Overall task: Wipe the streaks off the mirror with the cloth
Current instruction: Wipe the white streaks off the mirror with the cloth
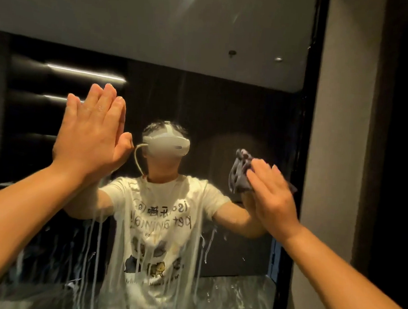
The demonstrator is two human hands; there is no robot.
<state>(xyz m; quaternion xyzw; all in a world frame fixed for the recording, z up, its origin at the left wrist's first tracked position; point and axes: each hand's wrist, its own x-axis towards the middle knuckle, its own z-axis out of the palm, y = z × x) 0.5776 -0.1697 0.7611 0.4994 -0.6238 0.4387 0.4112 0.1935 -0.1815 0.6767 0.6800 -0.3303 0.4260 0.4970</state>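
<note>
A large wall mirror [223, 108] fills the view. White streaks [124, 232] run down its lower half in long drips. My left hand [91, 135] lies flat against the glass at the left, fingers together and pointing up, holding nothing. My right hand [271, 192] presses a crumpled dark grey cloth [240, 172] against the glass at the right, near the mirror's dark right edge. A hazy smeared patch [236, 144] shows on the glass just above the cloth. The mirror reflects a person in a white printed T-shirt and a white headset.
A beige wall panel [339, 137] runs down the right side beside the mirror's black frame [306, 135]. A dark marbled counter [234, 295] shows in the reflection at the bottom. Reflected strip lights glow at the upper left.
</note>
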